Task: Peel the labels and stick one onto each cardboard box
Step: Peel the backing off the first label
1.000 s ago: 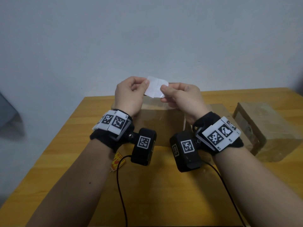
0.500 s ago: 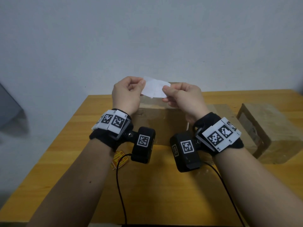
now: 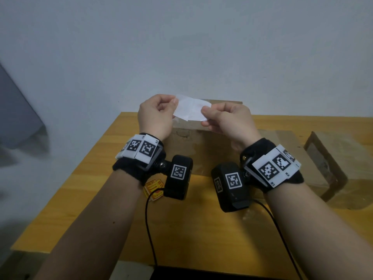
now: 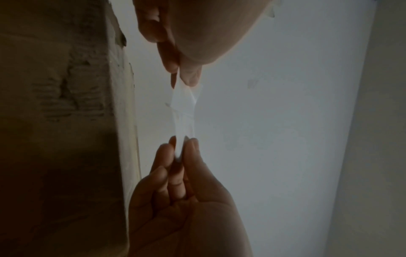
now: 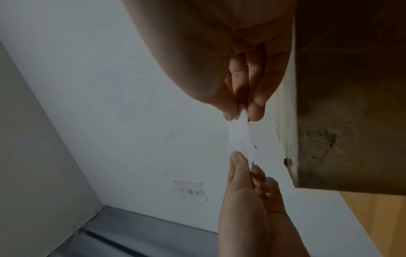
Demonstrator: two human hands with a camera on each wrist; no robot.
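A small white label sheet (image 3: pixel 191 110) is stretched between my two hands above the table. My left hand (image 3: pixel 175 104) pinches its left end between thumb and fingers. At the other end my right hand (image 3: pixel 203 112) pinches it the same way. In the left wrist view the label sheet (image 4: pixel 183 107) runs from the left hand (image 4: pixel 181 144) up to the right hand (image 4: pixel 182 76). The right wrist view shows the label sheet (image 5: pixel 240 137) between the right hand (image 5: pixel 243 161) and the left hand (image 5: pixel 241 114). A cardboard box (image 3: pixel 201 150) stands just under the hands.
A second cardboard box (image 3: pixel 333 162) lies at the right of the wooden table (image 3: pixel 90 199), with a flat taped cardboard surface (image 3: pixel 286 138) between the two. Orange-yellow stickers (image 3: pixel 154 187) lie under my left wrist. A white wall rises behind the table.
The two hands have drawn slightly apart, and the label sheet now lies flatter and wider between them. Both pinches have held.
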